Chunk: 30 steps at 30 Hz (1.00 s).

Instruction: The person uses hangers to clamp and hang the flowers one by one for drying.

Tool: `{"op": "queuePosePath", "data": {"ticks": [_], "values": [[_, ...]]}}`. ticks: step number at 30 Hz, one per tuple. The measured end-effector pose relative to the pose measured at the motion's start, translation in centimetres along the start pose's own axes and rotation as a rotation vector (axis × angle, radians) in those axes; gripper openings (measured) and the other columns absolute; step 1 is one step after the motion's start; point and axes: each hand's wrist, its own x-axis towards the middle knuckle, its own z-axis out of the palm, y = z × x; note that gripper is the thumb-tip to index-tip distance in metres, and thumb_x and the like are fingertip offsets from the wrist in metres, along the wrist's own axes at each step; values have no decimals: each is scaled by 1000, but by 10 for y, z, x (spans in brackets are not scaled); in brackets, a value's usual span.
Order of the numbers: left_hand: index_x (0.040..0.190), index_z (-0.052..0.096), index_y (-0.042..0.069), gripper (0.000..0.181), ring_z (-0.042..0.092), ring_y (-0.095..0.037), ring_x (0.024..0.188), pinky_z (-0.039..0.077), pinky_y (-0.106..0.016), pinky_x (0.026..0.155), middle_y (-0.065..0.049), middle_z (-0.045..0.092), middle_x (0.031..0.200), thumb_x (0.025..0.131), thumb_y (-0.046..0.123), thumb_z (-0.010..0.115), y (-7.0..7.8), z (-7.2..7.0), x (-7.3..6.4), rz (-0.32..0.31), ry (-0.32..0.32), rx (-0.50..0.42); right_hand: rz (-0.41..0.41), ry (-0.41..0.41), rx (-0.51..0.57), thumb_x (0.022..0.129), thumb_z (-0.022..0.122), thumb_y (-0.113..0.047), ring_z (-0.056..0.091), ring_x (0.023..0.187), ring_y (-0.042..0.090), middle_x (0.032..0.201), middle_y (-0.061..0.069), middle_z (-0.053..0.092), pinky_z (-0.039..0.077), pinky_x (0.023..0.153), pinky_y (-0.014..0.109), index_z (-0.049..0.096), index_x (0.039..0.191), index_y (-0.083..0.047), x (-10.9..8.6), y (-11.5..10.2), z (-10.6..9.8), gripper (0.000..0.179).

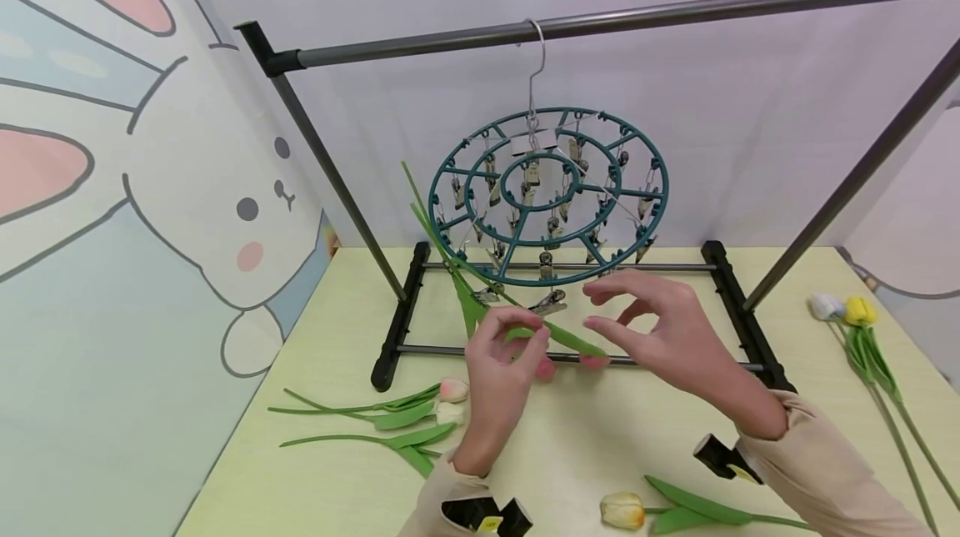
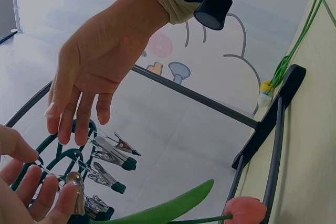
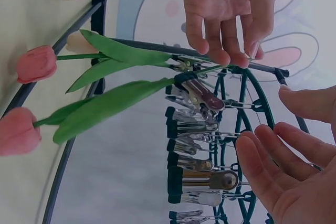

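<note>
Two pink tulips (image 3: 37,64) hang heads down from metal clips (image 3: 199,95) with dark tips, under a green round clip hanger (image 1: 547,277). Their leaves (image 1: 573,341) show between and behind my hands in the head view. My left hand (image 1: 501,378) is raised at the hanger's front edge, fingers bent and thumb apart from them in the left wrist view, close to the tulip stems. My right hand (image 1: 663,333) hovers to the right of it, fingers loosely curved with a gap to the thumb. Nothing shows in its grasp.
The hanger's hook (image 1: 538,62) sits on the bar (image 1: 420,41) of a dark metal rack. Several tulips (image 1: 405,416) lie on the table at left, a pale yellow tulip (image 1: 622,510) at the front, and white and yellow tulips (image 1: 860,312) at right.
</note>
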Motion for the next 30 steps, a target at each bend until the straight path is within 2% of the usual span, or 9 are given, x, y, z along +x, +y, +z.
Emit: {"op": "queuePosePath", "data": {"ticks": [3,8,16,20,23,27,30], "values": [[103,59,-1,18,59,-36,95,56,-38,76,-16,59,100,86,0,66,0,3,0,-10,-35,-4,-19,11,-10,74,79,-1,63,86,7,103,-2,67,53,62,18,69,108,-13,-1,-3,-4,37],[108,59,0,22,61,-32,96,56,-35,77,-15,60,105,86,0,65,2,9,-1,-34,-88,-11,-34,21,-39,73,80,-1,63,88,8,104,-2,67,52,62,16,69,109,-14,-3,-6,-11,40],[112,58,0,28,60,-31,103,55,-43,81,-15,60,111,85,-3,65,4,16,-3,-29,-130,-42,-107,44,-108,65,83,2,62,91,9,104,-1,68,52,61,15,69,108,-11,-7,-8,-22,47],[115,58,1,31,59,-30,105,54,-42,82,-15,59,113,85,-2,65,4,21,-3,-38,-138,-37,-131,56,-129,62,84,4,62,90,8,103,1,69,52,63,15,69,109,-12,-10,-8,-27,52],[117,58,2,33,61,-29,103,56,-40,79,-15,58,115,85,-2,65,3,23,-2,-60,-147,-30,-132,59,-154,62,84,4,62,87,5,103,-1,68,51,64,14,69,109,-14,-13,-8,-32,52],[121,57,3,37,62,-31,100,58,-38,68,-13,57,120,86,-4,63,1,27,-2,-108,-168,-42,-140,49,-187,62,83,3,62,87,2,102,-2,68,51,65,14,69,108,-14,-16,-7,-38,52],[124,56,4,39,60,-26,108,57,-38,74,-10,55,125,86,-3,63,1,30,-1,-107,-179,-26,-144,33,-219,62,83,1,61,90,3,102,-4,68,51,65,13,68,107,-14,-18,-7,-43,50]]}}
